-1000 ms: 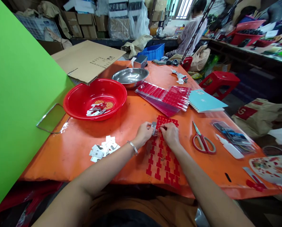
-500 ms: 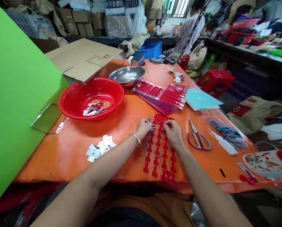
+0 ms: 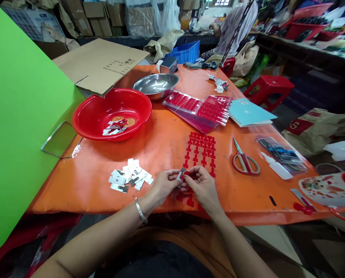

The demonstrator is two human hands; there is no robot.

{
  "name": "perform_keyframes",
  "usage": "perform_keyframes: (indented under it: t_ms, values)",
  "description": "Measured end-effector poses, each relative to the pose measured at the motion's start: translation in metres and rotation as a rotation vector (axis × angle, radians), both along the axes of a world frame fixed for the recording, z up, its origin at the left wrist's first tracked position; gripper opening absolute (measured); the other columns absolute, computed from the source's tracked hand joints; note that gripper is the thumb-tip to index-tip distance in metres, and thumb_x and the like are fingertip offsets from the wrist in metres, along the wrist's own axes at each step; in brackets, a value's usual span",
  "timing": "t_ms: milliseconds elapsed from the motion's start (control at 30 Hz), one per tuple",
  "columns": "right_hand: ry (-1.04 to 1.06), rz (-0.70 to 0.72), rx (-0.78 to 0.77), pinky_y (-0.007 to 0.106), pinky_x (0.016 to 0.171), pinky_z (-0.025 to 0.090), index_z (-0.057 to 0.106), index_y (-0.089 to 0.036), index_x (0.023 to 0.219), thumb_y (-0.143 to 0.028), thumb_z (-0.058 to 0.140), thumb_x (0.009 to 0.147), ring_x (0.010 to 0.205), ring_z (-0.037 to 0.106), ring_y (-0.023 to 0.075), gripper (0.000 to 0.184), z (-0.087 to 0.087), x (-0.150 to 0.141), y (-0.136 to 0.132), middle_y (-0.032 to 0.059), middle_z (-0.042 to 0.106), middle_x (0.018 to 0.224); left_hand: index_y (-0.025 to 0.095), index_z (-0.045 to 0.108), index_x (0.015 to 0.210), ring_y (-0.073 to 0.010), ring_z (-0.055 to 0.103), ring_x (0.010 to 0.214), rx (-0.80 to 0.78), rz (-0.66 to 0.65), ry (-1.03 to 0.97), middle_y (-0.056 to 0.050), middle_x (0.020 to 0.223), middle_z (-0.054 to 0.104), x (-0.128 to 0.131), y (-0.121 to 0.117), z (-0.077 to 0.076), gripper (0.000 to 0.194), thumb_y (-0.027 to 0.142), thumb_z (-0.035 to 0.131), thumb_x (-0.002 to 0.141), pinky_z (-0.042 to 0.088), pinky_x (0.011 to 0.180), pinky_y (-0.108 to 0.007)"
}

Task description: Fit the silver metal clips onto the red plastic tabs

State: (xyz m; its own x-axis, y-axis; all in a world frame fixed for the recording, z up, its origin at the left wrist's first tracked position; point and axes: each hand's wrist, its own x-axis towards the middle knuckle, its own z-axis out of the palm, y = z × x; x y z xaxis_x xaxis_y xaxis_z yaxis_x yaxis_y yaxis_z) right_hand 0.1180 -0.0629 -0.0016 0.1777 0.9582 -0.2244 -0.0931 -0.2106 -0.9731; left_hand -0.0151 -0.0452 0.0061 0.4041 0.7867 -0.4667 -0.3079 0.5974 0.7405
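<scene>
My left hand [image 3: 164,187] pinches a small white-and-grey plate [image 3: 180,174] near the table's front edge. Right up against it, my right hand [image 3: 203,188] is closed on a small red sticker [image 3: 185,174] at the plate's face; whether the two touch all over I cannot tell. Under and beyond both hands lies a sheet of red T-shaped stickers [image 3: 200,148], partly covered by them. To the left is a loose pile of similar white-and-grey plates [image 3: 131,174]. Several white and red pieces [image 3: 114,127] sit inside the red basin [image 3: 84,119].
Red-handled scissors [image 3: 245,162], a white bottle [image 3: 276,166] and a mug [image 3: 320,189] stand or lie to the right. Further back are more red sheets [image 3: 209,110], a blue notebook [image 3: 250,112], a steel bowl [image 3: 156,83] and cardboard [image 3: 99,65]. A person [image 3: 237,31] sits beyond.
Both hands have drawn back toward me and come together. The right hand has lifted a red sticker from the sheet to the plate. The view has tilted down slightly.
</scene>
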Motion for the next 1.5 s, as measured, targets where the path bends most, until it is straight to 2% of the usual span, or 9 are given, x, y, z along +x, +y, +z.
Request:
perform_keyframes:
  t_ms: [100,300,467,800,1100,1333,1433,1500]
  values:
    - [-0.027,-0.010,-0.003,0.027,0.049,0.055,0.051,-0.021,0.079,-0.045,0.073,0.065,0.054,0.060,0.0134,0.035,-0.010,-0.009,-0.015,-0.0013,0.060,0.072,0.008,0.063,0.094,-0.0154,0.067,0.061,-0.043,0.018,0.018,-0.007,0.074,0.071,-0.006,-0.014,-0.010,0.041,0.018,0.079,0.057,0.056,0.065,-0.027]
    - [-0.110,-0.013,0.056,0.028,0.051,0.056,0.052,-0.021,0.081,-0.046,0.070,0.071,0.056,0.060,0.0137,0.032,-0.020,-0.013,-0.025,0.0000,0.059,0.074,0.008,0.064,0.094,-0.0156,0.067,0.061,-0.028,0.004,0.022,-0.008,0.078,0.071,-0.007,-0.016,-0.017,0.046,0.027,0.081,0.055,0.056,0.067,-0.029]
    - [-0.083,0.016,0.049,0.028,0.046,0.057,0.051,-0.021,0.084,-0.044,0.068,0.073,0.053,0.060,0.0132,0.031,-0.022,-0.013,-0.025,-0.0004,0.059,0.075,0.008,0.065,0.091,-0.0143,0.066,0.060,-0.008,0.012,0.009,-0.007,0.075,0.071,-0.006,-0.016,-0.017,0.048,0.030,0.084,0.052,0.054,0.063,-0.025]
    - [-0.093,-0.002,0.043,0.028,0.046,0.058,0.051,-0.020,0.083,-0.045,0.069,0.072,0.051,0.059,0.0123,0.032,-0.019,-0.016,-0.025,-0.0011,0.058,0.073,0.008,0.066,0.094,-0.0150,0.066,0.062,-0.006,0.004,0.007,-0.009,0.078,0.071,-0.007,-0.016,-0.018,0.046,0.027,0.082,0.054,0.055,0.064,-0.026]
    - [-0.095,-0.024,0.038,0.028,0.045,0.058,0.051,-0.021,0.083,-0.045,0.069,0.072,0.050,0.059,0.0122,0.032,-0.019,-0.018,-0.024,-0.0015,0.059,0.072,0.007,0.066,0.094,-0.0168,0.066,0.065,0.008,0.008,0.012,-0.010,0.079,0.071,-0.008,-0.017,-0.017,0.053,0.032,0.085,0.051,0.054,0.065,-0.027]
    - [-0.116,-0.029,0.054,0.028,0.045,0.057,0.052,-0.021,0.085,-0.044,0.068,0.074,0.052,0.059,0.0129,0.030,-0.023,-0.018,-0.027,-0.0012,0.059,0.073,0.009,0.065,0.093,-0.0167,0.067,0.062,0.028,0.036,0.029,-0.008,0.077,0.071,-0.004,-0.018,-0.020,0.043,0.033,0.078,0.061,0.055,0.065,-0.029]
    - [-0.215,-0.017,0.112,0.028,0.049,0.057,0.055,-0.021,0.088,-0.042,0.061,0.081,0.057,0.060,0.0138,0.023,-0.021,-0.018,-0.030,0.0013,0.061,0.078,0.009,0.064,0.093,-0.0158,0.066,0.059,0.046,0.057,0.031,-0.006,0.074,0.070,-0.002,-0.021,-0.019,0.040,0.033,0.075,0.064,0.055,0.063,-0.028]
    - [-0.380,-0.040,0.217,0.030,0.057,0.057,0.058,-0.020,0.087,-0.038,0.058,0.084,0.069,0.061,0.0156,0.018,-0.018,-0.017,-0.030,0.0059,0.061,0.090,0.009,0.064,0.093,-0.0154,0.066,0.057,0.046,0.061,0.034,-0.006,0.071,0.070,-0.002,-0.021,-0.017,0.040,0.034,0.075,0.064,0.055,0.062,-0.028]
